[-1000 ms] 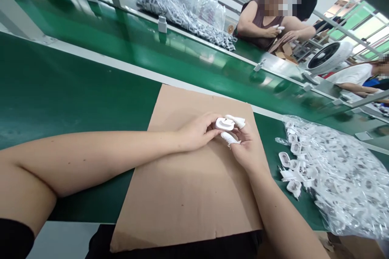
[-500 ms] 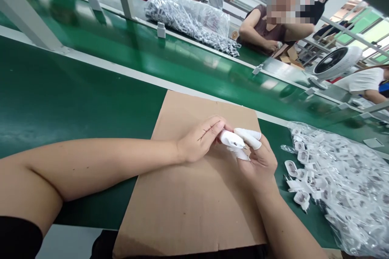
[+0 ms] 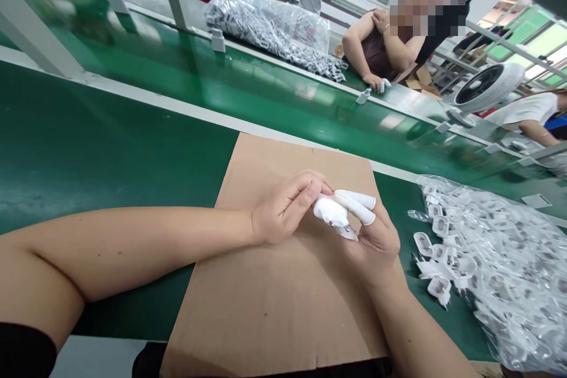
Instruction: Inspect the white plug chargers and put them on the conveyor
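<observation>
A white plug adapter (image 3: 328, 212) is between my two hands above the cardboard sheet (image 3: 283, 301). Metal shows at its lower right end, but the detail is small. My left hand (image 3: 290, 204) has its fingers closed on the adapter's left end. My right hand (image 3: 374, 236), with white finger covers on several fingertips, grips it from the right. The right thumb lies below and the covered fingers above. Parts of the adapter are hidden by my fingers.
To the right, a clear plastic bag (image 3: 522, 271) spills white plug housings (image 3: 438, 292) onto the green table (image 3: 110, 147). Beyond a pale rail, a green conveyor (image 3: 274, 94) carries white chargers (image 3: 218, 40). A bag of parts (image 3: 270, 26), a fan (image 3: 487, 85) and a co-worker (image 3: 376, 47) are across it.
The adapter has tilted and shifted slightly left and down within both hands. Chargers on the conveyor have moved left. The co-worker opposite has lowered one hand to the table edge.
</observation>
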Motion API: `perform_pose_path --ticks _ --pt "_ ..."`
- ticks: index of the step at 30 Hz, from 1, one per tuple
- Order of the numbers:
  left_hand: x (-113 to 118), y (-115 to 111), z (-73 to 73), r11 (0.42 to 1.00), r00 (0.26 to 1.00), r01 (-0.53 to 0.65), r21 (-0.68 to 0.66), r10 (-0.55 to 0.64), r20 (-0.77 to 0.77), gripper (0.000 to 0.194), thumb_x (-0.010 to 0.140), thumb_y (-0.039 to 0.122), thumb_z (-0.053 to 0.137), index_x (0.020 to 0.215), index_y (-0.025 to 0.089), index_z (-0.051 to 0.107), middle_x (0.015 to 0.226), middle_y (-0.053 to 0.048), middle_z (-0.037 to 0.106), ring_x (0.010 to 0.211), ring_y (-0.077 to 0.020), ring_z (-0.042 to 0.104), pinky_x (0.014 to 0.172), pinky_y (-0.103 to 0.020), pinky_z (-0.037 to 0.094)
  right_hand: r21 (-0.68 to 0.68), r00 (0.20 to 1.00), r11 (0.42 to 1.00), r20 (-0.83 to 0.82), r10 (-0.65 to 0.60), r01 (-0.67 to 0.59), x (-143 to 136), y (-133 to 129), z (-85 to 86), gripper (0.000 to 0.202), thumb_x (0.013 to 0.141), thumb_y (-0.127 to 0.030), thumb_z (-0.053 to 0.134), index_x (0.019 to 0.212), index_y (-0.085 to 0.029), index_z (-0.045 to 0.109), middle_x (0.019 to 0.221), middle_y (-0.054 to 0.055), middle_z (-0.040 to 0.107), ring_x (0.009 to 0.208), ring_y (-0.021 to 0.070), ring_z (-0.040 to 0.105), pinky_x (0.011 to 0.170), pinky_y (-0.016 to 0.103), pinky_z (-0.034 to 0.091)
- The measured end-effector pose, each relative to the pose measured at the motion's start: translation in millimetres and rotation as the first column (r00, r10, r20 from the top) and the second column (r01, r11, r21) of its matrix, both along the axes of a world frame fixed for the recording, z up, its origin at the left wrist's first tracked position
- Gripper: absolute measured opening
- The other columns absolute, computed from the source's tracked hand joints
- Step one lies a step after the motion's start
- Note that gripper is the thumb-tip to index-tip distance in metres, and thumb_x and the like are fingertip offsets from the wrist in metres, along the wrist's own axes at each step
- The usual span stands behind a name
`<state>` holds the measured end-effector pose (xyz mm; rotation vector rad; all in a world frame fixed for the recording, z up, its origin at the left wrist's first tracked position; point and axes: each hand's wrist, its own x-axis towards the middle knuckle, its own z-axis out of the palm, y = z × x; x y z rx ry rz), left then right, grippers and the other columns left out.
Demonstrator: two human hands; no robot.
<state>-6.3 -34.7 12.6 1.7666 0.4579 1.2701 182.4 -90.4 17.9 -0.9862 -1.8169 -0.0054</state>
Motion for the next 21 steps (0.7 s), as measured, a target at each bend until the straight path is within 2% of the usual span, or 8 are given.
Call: perform_pose_path --ticks 4,7,9,13,15,18,21 --pt "-1.2 0.1 0.3 0.999 0.998 0.048 0.005 -0.048 -0.043 0.030 0.108 0.045 0.042 0.107 0.021 0.059 0.113 -0.010 0.064 0.108 -0.0215 0.063 0.096 -0.039 0.053 0.009 1.000 1.000 0.028 -0.004 0.004 -0.1 0.6 2.3 0.054 0.093 -0.007 0.067 0.139 -0.036 0.066 0.119 0.007 0.073 0.102 0.0238 0.075 0.081 0.036 0.066" --pt "-1.4 -0.6 2.2 0.995 0.997 0.042 -0.087 -0.048 -0.059 0.032 0.109 0.043 0.041 0.100 0.020 0.060 0.106 -0.008 0.065 0.099 -0.0189 0.062 0.091 -0.035 0.051 -0.022 0.999 1.000 0.044 0.021 -0.020 -0.2 0.9 4.4 0.052 0.094 -0.006 0.067 0.138 -0.034 0.066 0.118 0.008 0.073 0.103 0.0222 0.074 0.083 0.034 0.065" --pt "-0.7 -0.7 2.1 0.979 0.995 0.038 -0.199 -0.056 -0.085 0.037 0.109 0.047 0.040 0.099 0.019 0.061 0.099 -0.006 0.064 0.091 -0.0179 0.061 0.083 -0.033 0.051 -0.047 0.997 0.997 0.045 0.057 -0.055 -0.6 1.5 5.0 0.050 0.094 -0.007 0.067 0.138 -0.032 0.066 0.117 0.009 0.072 0.103 0.0226 0.074 0.083 0.035 0.065" --pt "1.7 0.1 -1.2 0.902 0.993 0.016 -0.432 -0.065 -0.101 0.048 0.105 0.061 0.042 0.090 0.019 0.059 0.082 -0.002 0.061 0.075 -0.0158 0.056 0.070 -0.030 0.049 -0.077 0.994 0.992 0.042 0.105 -0.101 -0.7 2.9 5.0 0.051 0.096 -0.008 0.065 0.141 -0.032 0.063 0.116 0.009 0.073 0.103 0.0231 0.075 0.082 0.036 0.065" --pt "2.7 0.1 -2.6 0.870 0.989 0.093 -0.484 -0.136 -0.054 0.052 0.102 0.069 0.041 0.095 0.020 0.057 0.079 -0.001 0.062 0.071 -0.0155 0.057 0.069 -0.031 0.050 -0.089 0.995 0.992 0.037 0.093 -0.089 0.6 3.0 5.2 0.050 0.096 -0.009 0.065 0.140 -0.033 0.064 0.117 0.009 0.073 0.103 0.0232 0.075 0.083 0.037 0.065" --pt "3.3 -0.4 -2.7 0.788 0.955 0.249 -0.563 -0.297 0.007 0.053 0.100 0.073 0.042 0.107 0.022 0.051 0.080 -0.001 0.064 0.069 -0.0159 0.061 0.067 -0.031 0.051 -0.131 0.998 0.990 0.048 0.051 -0.044 3.6 1.9 6.1 0.042 0.097 -0.014 0.066 0.135 -0.030 0.068 0.118 0.009 0.074 0.099 0.0228 0.076 0.083 0.038 0.065" --pt "3.6 0.4 -3.1 0.738 0.941 0.290 -0.610 -0.337 0.040 0.047 0.098 0.069 0.050 0.109 0.023 0.049 0.083 0.000 0.063 0.070 -0.0149 0.061 0.066 -0.029 0.050 -0.183 0.999 0.983 0.033 0.025 -0.019 5.8 0.6 5.5 0.041 0.097 -0.017 0.068 0.135 -0.029 0.067 0.117 0.009 0.076 0.102 0.0236 0.076 0.087 0.039 0.066"
